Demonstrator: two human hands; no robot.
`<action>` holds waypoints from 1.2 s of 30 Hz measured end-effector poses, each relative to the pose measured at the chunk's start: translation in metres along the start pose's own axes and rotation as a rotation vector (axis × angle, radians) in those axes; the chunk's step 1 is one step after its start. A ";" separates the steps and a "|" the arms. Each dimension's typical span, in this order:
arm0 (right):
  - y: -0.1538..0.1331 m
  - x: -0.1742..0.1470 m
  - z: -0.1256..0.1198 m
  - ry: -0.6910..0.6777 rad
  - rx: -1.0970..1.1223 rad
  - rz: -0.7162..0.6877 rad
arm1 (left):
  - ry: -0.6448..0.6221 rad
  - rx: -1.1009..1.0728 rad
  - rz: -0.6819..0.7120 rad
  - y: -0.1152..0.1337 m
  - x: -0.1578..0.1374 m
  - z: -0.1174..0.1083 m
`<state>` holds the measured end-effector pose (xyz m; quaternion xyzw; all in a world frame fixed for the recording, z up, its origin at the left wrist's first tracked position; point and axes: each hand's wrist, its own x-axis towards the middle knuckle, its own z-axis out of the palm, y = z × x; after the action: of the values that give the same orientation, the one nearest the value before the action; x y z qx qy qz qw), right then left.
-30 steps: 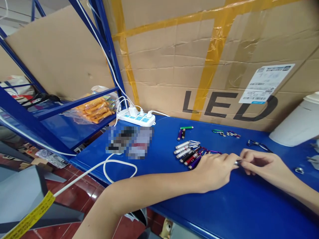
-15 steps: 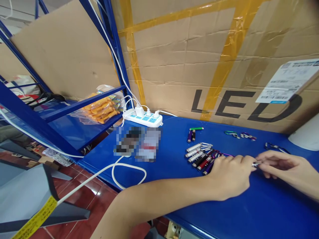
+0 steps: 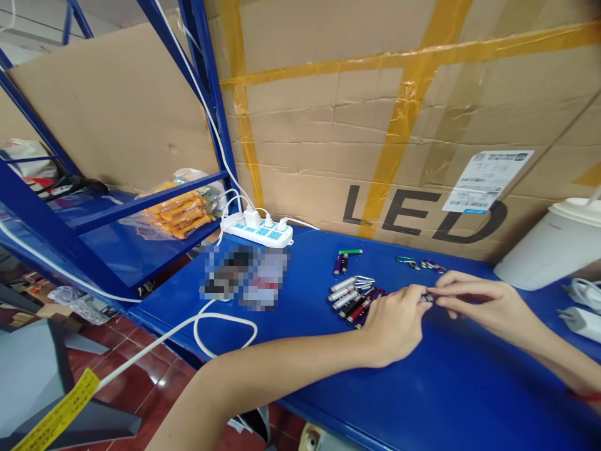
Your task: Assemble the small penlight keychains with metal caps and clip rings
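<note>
- Tube pile, landmark for this list: silver, black, red and purple tubes on a blue table; laid side by side, apparently to stay together within reach.
- Small metal piece: right of the tube pile, raised between two sets of fingertips; outline mostly covered, exact kind not tellable.
- Left hand: beside the tube pile, covering its near end; fingers curled, fingertips closed on the metal piece, presumably to steady it.
- Right hand: farther right of the tube pile; thumb and forefinger pinch the piece's other side, a grip suited to fine handling.
- Loose tubes: one green, one purple, one black; behind the tube pile, seemingly set apart.
- Clips: one green, another beside it; behind and right of the tube pile.
- Carton: behind the tube pile; reads "LED" in large black letters.
- Paper label: on the carton; print and barcodes too small to read.
- Yellow tag: on a white cord, far left of the tube pile; lettering illegible.
</note>
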<state>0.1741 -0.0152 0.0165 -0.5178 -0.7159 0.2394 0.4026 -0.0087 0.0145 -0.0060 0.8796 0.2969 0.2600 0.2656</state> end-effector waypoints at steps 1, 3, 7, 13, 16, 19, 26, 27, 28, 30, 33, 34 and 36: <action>-0.004 0.000 -0.002 -0.014 -0.005 -0.025 | 0.002 -0.022 0.005 0.001 0.000 0.000; -0.013 0.001 -0.007 -0.043 -0.024 -0.062 | 0.009 -0.057 0.024 0.004 -0.001 -0.001; -0.030 0.002 -0.016 -0.062 -0.079 -0.155 | 0.031 -0.067 0.063 0.010 -0.001 -0.003; -0.043 0.002 -0.022 0.033 -0.142 -0.338 | 0.125 -0.127 0.092 0.019 0.007 -0.012; -0.044 -0.004 -0.022 0.115 -0.131 -0.358 | 0.128 -0.173 0.116 0.024 0.009 -0.018; -0.041 -0.011 -0.019 0.164 -0.113 -0.375 | 0.056 -0.210 0.118 0.026 0.007 -0.021; -0.037 -0.015 0.000 0.112 -0.124 -0.420 | -0.030 -0.250 0.048 0.009 -0.010 -0.024; -0.037 -0.014 0.003 0.099 -0.113 -0.431 | -0.041 -0.260 0.028 0.006 -0.012 -0.025; -0.038 -0.014 0.006 0.086 -0.099 -0.440 | -0.062 -0.277 0.015 0.003 -0.013 -0.026; -0.038 -0.014 0.011 0.064 -0.070 -0.455 | -0.127 -0.310 0.008 -0.002 -0.015 -0.028; -0.037 -0.015 0.014 0.039 -0.036 -0.445 | -0.224 -0.341 0.043 -0.011 -0.014 -0.029; -0.035 -0.015 0.015 0.029 -0.032 -0.425 | -0.249 -0.334 0.053 -0.013 -0.014 -0.029; -0.031 -0.017 0.016 0.000 -0.017 -0.364 | -0.280 -0.320 0.048 -0.018 -0.014 -0.027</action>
<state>0.1463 -0.0405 0.0255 -0.3828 -0.7999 0.1566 0.4349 -0.0415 0.0261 -0.0021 0.8605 0.1908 0.1856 0.4344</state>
